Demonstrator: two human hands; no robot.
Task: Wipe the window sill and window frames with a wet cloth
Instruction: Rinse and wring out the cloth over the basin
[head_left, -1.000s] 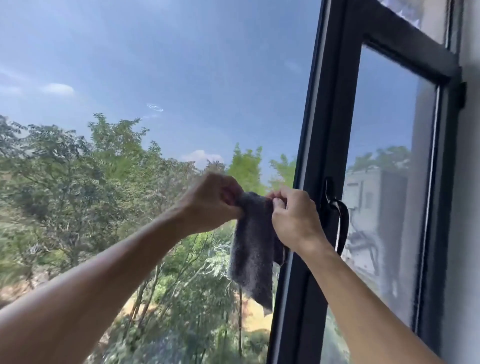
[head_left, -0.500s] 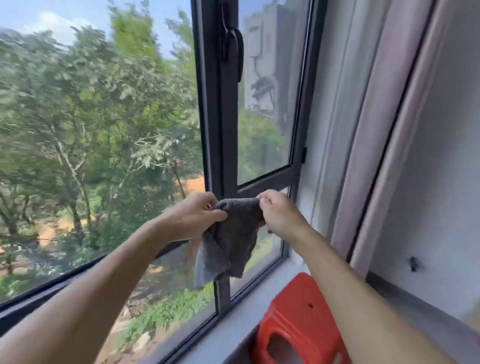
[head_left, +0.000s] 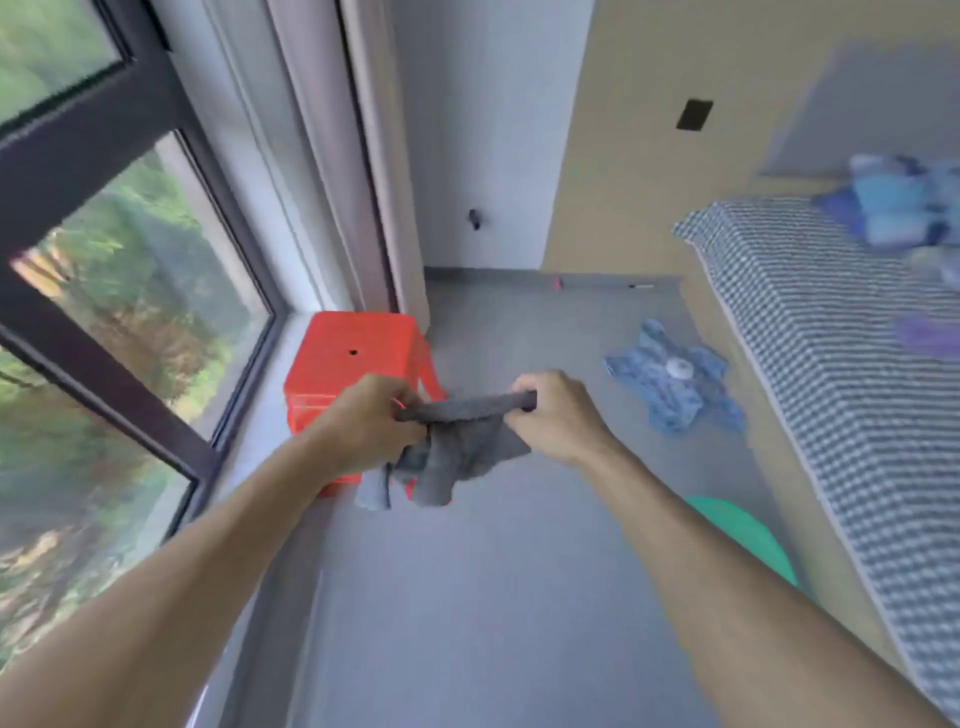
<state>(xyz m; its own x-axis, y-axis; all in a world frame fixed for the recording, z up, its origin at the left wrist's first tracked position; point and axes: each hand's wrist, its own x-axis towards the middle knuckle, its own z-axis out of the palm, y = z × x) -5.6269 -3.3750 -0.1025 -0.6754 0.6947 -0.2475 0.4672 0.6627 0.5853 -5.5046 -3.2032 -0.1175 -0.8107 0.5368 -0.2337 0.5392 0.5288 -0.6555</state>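
I see both hands, left (head_left: 371, 426) and right (head_left: 553, 415), pinching cloth (head_left: 457, 441) taut beside stool (head_left: 353, 358): refolding. Next I'd need sill (head_left: 254, 441) contact.

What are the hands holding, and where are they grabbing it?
Both hands hold one grey cloth. The left hand and the right hand each grip an end of its top edge, stretched between them, and the rest hangs down.

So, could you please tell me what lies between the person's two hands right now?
In the head view, a taut edge of the grey cloth spans from the left hand to the right hand; both grip it, and the rest hangs below.
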